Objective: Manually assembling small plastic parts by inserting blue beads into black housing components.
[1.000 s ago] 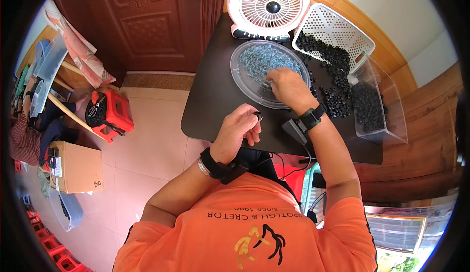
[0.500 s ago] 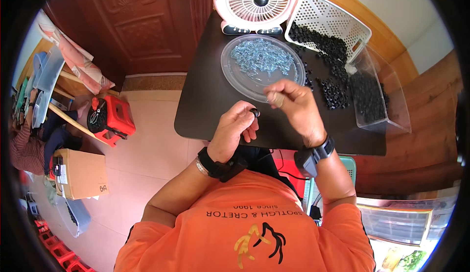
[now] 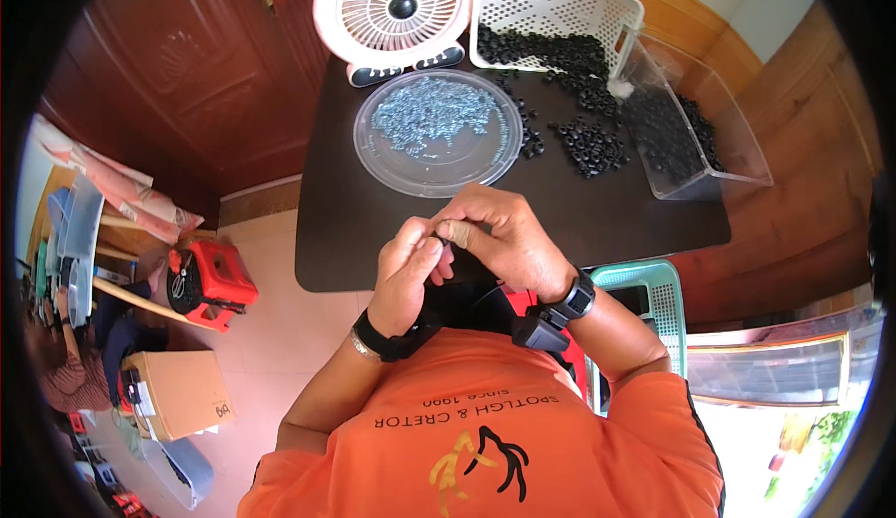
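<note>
My left hand (image 3: 408,271) and my right hand (image 3: 499,238) meet over the near edge of the dark table (image 3: 373,210), fingertips pinched together on a small dark part (image 3: 439,234) that is mostly hidden. Beyond them lies a clear round plastic lid (image 3: 435,133) holding several small blue-grey metal pieces. Small black rings (image 3: 588,145) lie scattered on the table to its right. A bandage wraps one right fingertip. Both wrists wear dark bands.
A white desk fan (image 3: 397,5) stands at the table's far edge. A white perforated basket (image 3: 551,5) and a clear plastic tub (image 3: 695,135) hold more black rings. A red stool (image 3: 210,280), a cardboard box (image 3: 177,392) and a teal basket (image 3: 644,299) sit on the floor.
My right hand left the clear lid and came back to my left hand. Both hands now press together on the small part, nearer my body.
</note>
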Available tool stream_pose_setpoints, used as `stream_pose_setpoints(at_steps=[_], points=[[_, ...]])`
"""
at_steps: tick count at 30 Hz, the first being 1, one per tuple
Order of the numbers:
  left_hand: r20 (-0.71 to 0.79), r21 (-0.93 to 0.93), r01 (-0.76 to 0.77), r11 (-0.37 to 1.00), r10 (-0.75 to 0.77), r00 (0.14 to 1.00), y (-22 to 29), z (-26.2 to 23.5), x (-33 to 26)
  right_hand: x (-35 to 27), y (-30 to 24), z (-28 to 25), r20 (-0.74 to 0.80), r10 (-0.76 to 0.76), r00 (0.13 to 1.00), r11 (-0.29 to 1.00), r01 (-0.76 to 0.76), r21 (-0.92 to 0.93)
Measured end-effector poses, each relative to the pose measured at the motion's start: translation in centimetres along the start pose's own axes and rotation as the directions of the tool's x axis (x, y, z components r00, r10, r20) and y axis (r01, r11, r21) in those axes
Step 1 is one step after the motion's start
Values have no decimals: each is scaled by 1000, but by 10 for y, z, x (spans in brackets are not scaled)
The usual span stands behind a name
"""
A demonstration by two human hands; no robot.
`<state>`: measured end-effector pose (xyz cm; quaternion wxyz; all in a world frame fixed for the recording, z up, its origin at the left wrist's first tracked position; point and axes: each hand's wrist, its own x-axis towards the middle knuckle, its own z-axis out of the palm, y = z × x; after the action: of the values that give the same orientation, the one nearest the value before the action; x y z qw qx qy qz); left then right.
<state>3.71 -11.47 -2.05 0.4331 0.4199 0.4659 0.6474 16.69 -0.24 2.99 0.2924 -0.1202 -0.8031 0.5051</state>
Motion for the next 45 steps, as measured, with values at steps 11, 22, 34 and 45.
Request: stream_pose_setpoints(at_steps=[11,22,34,45], points=[[-70,-179,-12,984,-1,998,-1,0,4,-31,9,-35,-122,-193,974,794,82,-602],[-52,-97,23,995,-28,998,-1,2,8,-17,56,-110,-317,170,933,783,-323,-531],[5,-135,30,990,-30,1000,-1,-2,7,23,82,-98,-262,45,964,558,-242,-794],[51,-120,-5,993,11,999,-5,-4,3,2,75,-96,-257,-54,965,564,-183,-805]])
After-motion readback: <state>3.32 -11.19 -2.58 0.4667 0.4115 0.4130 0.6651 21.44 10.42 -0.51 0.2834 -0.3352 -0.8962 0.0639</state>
